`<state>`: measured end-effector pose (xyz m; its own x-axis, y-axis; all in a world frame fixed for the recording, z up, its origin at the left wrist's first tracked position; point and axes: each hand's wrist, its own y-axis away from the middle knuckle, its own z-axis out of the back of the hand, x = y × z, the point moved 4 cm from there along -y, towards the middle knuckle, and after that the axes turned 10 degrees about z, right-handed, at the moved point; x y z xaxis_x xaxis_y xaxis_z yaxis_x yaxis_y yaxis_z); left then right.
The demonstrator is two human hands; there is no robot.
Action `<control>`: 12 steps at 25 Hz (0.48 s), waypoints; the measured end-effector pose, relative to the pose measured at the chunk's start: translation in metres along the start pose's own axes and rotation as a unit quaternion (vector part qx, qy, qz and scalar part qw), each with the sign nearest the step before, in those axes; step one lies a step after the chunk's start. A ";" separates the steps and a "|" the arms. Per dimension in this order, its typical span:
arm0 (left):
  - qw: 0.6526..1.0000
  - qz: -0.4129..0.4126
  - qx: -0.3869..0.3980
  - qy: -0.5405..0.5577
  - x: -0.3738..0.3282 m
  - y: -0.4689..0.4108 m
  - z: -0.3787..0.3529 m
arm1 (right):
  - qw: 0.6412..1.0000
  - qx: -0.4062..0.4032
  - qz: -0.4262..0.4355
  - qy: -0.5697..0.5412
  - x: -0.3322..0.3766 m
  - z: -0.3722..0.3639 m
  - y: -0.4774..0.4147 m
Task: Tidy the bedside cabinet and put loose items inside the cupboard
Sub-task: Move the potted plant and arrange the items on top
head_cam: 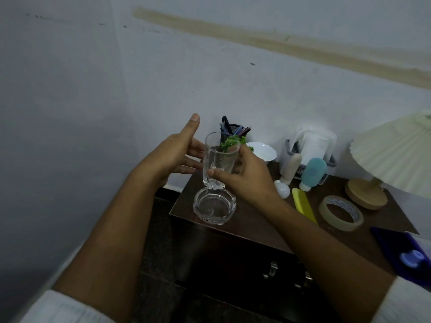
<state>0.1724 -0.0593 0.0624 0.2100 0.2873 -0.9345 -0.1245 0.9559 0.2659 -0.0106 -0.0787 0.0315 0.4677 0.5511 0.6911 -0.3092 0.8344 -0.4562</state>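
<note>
A tall clear drinking glass [218,157] is held upright in the air above the left corner of the dark wooden bedside cabinet [256,217]. My right hand [245,176] grips it from the right side, thumb across its lower front. My left hand [172,155] is open beside the glass on the left, fingers spread and close to its wall. Directly below the glass a clear glass ashtray [214,208] sits on the cabinet's corner. The cupboard doors [268,271] with metal handles are shut below.
On the cabinet top: a pen holder [233,131] with green sprigs, a white bowl [263,151], a tissue holder [312,145], a cream tube [290,169], a teal bottle [312,170], a white bulb [282,188], a yellow comb [303,206], a tape roll [340,212], a lamp [391,159]. Wall behind.
</note>
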 end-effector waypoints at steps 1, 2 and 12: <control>1.000 0.011 0.020 -0.011 0.002 0.003 -0.003 | 1.000 0.005 -0.001 0.003 -0.002 0.003 0.009; 0.999 0.024 0.039 -0.024 0.005 0.006 -0.006 | 1.000 0.012 -0.006 0.005 -0.004 0.004 0.019; 0.990 0.078 0.067 -0.098 0.024 0.009 -0.010 | 0.999 0.032 -0.010 -0.017 -0.003 -0.014 0.053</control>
<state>0.1669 -0.0445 0.0396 0.3849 0.4260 -0.8188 -0.0434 0.8945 0.4450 -0.0166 -0.0357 -0.0029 0.4458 0.5327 0.7194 -0.3522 0.8432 -0.4062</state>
